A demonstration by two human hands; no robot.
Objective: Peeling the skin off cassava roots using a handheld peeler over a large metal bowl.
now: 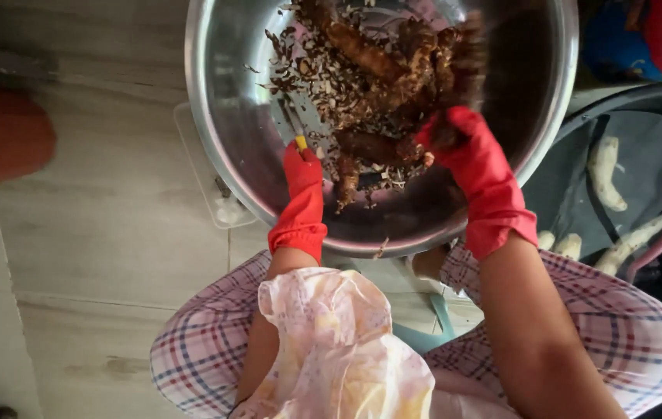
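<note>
1. The left hand [302,174], in a red glove, is closed around a knife [297,128] with a yellow handle; the blade points up into the bowl [222,116].
2. The right hand [455,140], also red-gloved, is curled around the end of a brown root [374,147], which lies across the lower middle of the bowl between the two hands.
3. The held root is dark brown, rough and unpeeled, with bits of peel clinging to it.
4. More roots [362,50] of the same brown, knobbly look lie higher in the bowl, some long and thick, mixed with a heap of dark peelings [315,77].
5. A smaller root piece [346,182] lies near the bowl's lower rim, just right of the left hand.
6. The bowl is wide, round and of shiny metal, and sits on the floor [98,233] in front of the person's knees, which are in checked trousers [207,349].
7. To the right, a dark tub [641,101] holds peeled roots [606,163], pale cream and smooth, well apart from the brown ones.
8. The floor is of pale tiles.
</note>
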